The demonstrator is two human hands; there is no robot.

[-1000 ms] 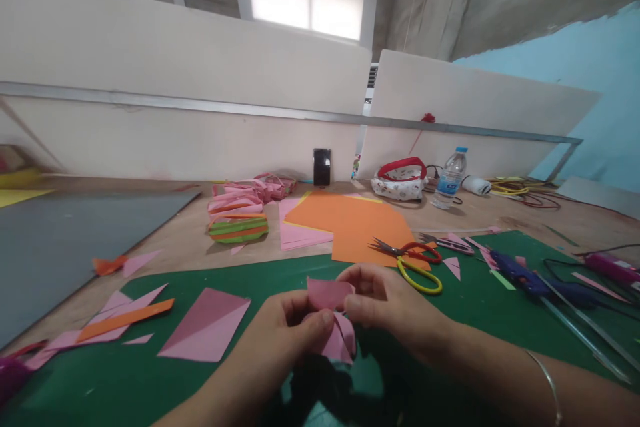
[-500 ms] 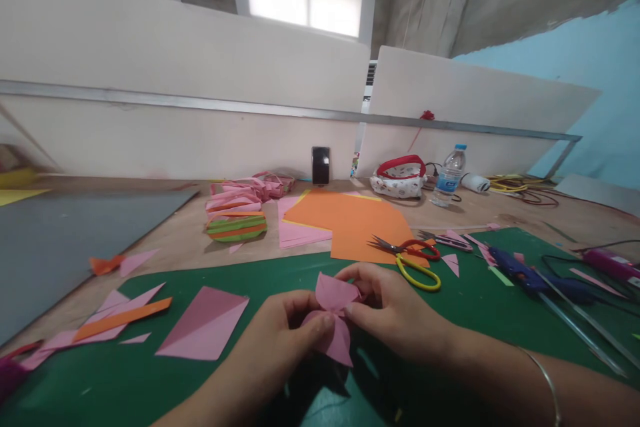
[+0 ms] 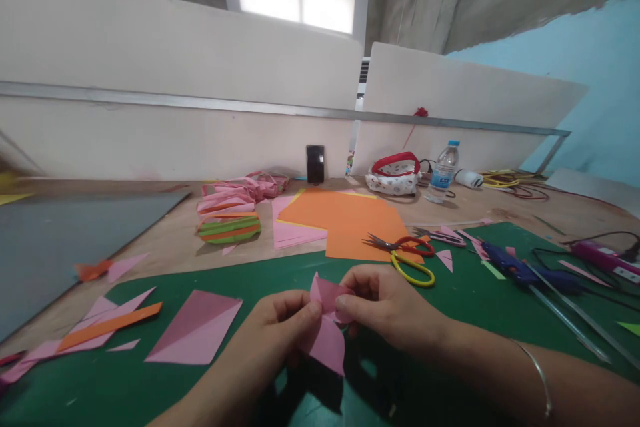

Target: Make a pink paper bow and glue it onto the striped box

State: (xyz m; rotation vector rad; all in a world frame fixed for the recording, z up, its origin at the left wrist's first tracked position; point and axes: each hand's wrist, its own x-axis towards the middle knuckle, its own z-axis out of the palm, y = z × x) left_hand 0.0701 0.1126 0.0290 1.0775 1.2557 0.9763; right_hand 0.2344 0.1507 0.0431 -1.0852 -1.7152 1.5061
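A folded pink paper piece (image 3: 327, 340) is held between both hands above the green mat (image 3: 200, 390). My left hand (image 3: 287, 327) pinches its left side near the middle with thumb and fingers. My right hand (image 3: 383, 303) grips the upper right part, thumb on top and fingers curled behind. Two pointed petals show, one upward and one hanging toward the mat. To the left of my left hand lies a creased pink sheet (image 3: 197, 330). Scissors with red and yellow handles (image 3: 400, 247) rest beyond my right hand, partly on orange paper (image 3: 350, 213).
Blue glue gun (image 3: 515, 267) with clear sticks lies at the right. Pink and orange strips (image 3: 107, 330) are at the left. Farther back stand a green-orange pouch (image 3: 230, 229), a phone (image 3: 315, 164), a white-red pouch (image 3: 393, 180) and a water bottle (image 3: 443, 173).
My left thumb has moved up toward the centre of the pink piece, and my right thumb has shifted onto its upper petal. The lower petal looks flatter and wider. The view has shifted slightly.
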